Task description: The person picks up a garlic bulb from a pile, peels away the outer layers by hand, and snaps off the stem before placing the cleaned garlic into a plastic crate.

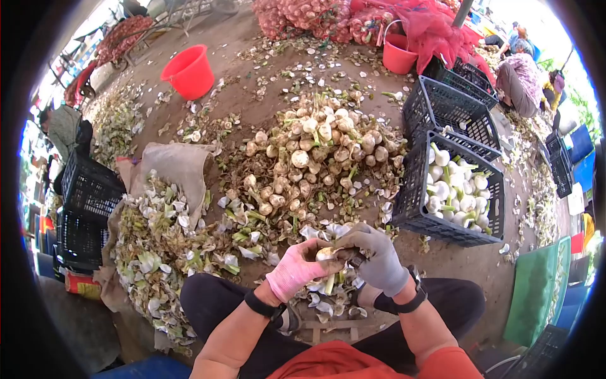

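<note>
My left hand (pixel 302 268), in a pink glove, is closed around a garlic bulb (pixel 326 254) held over my lap, its pale green stem pointing down. My right hand (pixel 377 256), in a grey glove, is curled in from the other side with darkened fingertips pressed against the bulb. Below both hands, loose skins (pixel 325 297) lie between my feet. In front is a heap of unpeeled garlic bulbs (pixel 300 158) with dirt and dry roots. A black crate (pixel 449 228) at the right holds clean white bulbs with short green stems.
Another black crate (pixel 451 104) stands behind the filled one. Two red buckets (pixel 189 71) are farther back, near red mesh sacks (pixel 315 16). A mound of peelings (pixel 151 265) and stacked black crates (pixel 85 208) lie left. A person (pixel 521 79) sits at upper right.
</note>
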A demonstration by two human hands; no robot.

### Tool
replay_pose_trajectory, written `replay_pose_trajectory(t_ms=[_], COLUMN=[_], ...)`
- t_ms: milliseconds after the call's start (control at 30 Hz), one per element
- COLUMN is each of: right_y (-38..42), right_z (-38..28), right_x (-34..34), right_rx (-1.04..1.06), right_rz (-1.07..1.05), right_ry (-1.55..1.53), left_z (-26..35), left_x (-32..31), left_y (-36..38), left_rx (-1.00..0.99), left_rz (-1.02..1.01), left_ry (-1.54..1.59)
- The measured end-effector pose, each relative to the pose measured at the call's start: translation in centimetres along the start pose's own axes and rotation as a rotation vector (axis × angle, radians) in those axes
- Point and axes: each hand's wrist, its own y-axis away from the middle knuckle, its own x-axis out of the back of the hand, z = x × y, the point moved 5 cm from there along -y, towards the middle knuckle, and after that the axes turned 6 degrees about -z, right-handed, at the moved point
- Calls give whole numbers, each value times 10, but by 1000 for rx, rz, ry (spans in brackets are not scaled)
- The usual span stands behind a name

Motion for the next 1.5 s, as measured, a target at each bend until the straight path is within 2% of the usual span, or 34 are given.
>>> replay_pose_trajectory(t_ms=[67, 133, 233, 300, 367, 433, 467, 500, 567, 600, 633, 700, 767, 800, 833, 900, 933, 967, 1033, 1067, 1100, 1167, 1233, 1300, 1333, 1367, 1400, 1433, 1500], right_y=[2, 4, 16, 28, 39, 44, 46, 45, 46, 40, 33, 3, -32, -49, -59, -94, -100, -106, -114, -115, -108, -100, -85, -72, -67, -63, -61, -48, -42], right_z=[2, 16, 83, 104, 106, 115, 130, 142, 181, 202, 235, 263, 311, 319, 372, 349, 383, 389, 392, 388, 387, 353, 284, 220, 185, 153, 129, 123, 99], right_x=[-1, -5, -18, -26, -34, -29, -28, -27, -22, -18, -18, -5, -3, 6, 3, 9, -1, -8, -22, -31, -38, -61, -73, -76, -75, -74, -74, -80, -88], right_rx=[-6, -170, -395, -327, -281, -390, -517, -521, -686, -681, -567, -552, -713, -740, -750, -941, -1050, -1048, -982, -838, -843, -760, -720, -623, -581, -533, -490, -620, -471], right_rz=[-6, 51, -61, -62, -88, -84, -77, -71, 0, 59, 149, 273, 390, 419, 503, 463, 485, 474, 414, 453, 444, 340, 337, 269, 241, 212, 171, 196, 236], right_ry=[62, -14, 294, 260, 228, 337, 336, 341, 180, 147, 99, 105, -122, 98, 93, 119, -14, -27, 141, 151, 155, -394, -812, -923, -942, -959, -841, -924, -1145], left_z=[-3, -1, 6, 7, 5, 1, -1, -4, -2, -1, -5, -6, -7, -7, -10, -13, -17, -19, -13, -14, -13, -15, 17, 25, 24, 25, 23, 20, 15], left_x=[0, -7, -22, -11, -8, -4, 0, 3, 6, 7, 11, 13, 16, 19, 24, 26, 28, 30, 34, 35, 37, 49, 53, 59, 60, 58, 55, 52, 49], left_y=[-2, -2, 4, 5, 7, 4, 3, 3, 5, 4, 1, 0, -3, -5, -6, -9, -10, -11, -13, -12, -11, -14, -14, -12, -13, -13, -14, -14, -14], left_rx=[-12, -29, -70, -110, -156, -134, -121, -111, -106, -121, -124, -94, 0, 34, 67, 77, 160, 242, 246, 247, 244, 66, -77, -231, -201, -179, -258, -340, -420], left_rz=[-30, -120, -229, -131, -87, -87, -84, -111, -106, -103, -61, -39, 14, 53, 95, 118, 108, 99, 150, 211, 268, 244, 400, 640, 665, 693, 680, 665, 645], left_ry=[-17, -68, -118, 64, 33, 182, 255, 373, 368, 362, 298, 297, 364, 345, 326, 341, 251, 161, 125, 209, 293, 141, -538, -819, -765, -866, -913, -961, -931])
